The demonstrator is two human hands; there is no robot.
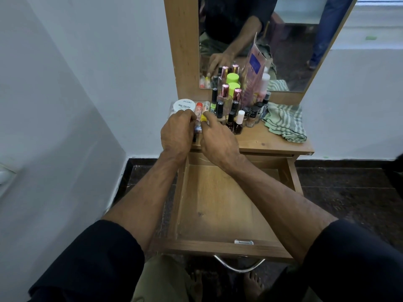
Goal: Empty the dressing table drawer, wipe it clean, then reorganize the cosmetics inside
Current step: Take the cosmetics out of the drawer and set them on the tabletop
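Observation:
The wooden drawer [218, 205] is pulled out and its inside is bare. Both hands are on the tabletop at the left end of the cosmetics. My left hand [175, 134] curls its fingers round small tubes [198, 127] beside a white nail polish remover tub [184, 105]. My right hand [218, 139] pinches a yellow-capped tube [204, 118] right next to it. An orange-capped tube [198, 107] lies behind the fingers. Several nail polish bottles [236, 123] and perfume bottles [225, 94] stand just to the right.
A green striped cloth [285, 122] lies crumpled at the right of the dressing table top [261, 142]. A pink packet [254, 77] leans on the mirror [294, 40]. The drawer's metal handle [238, 265] juts toward my knees. A white wall is at the left.

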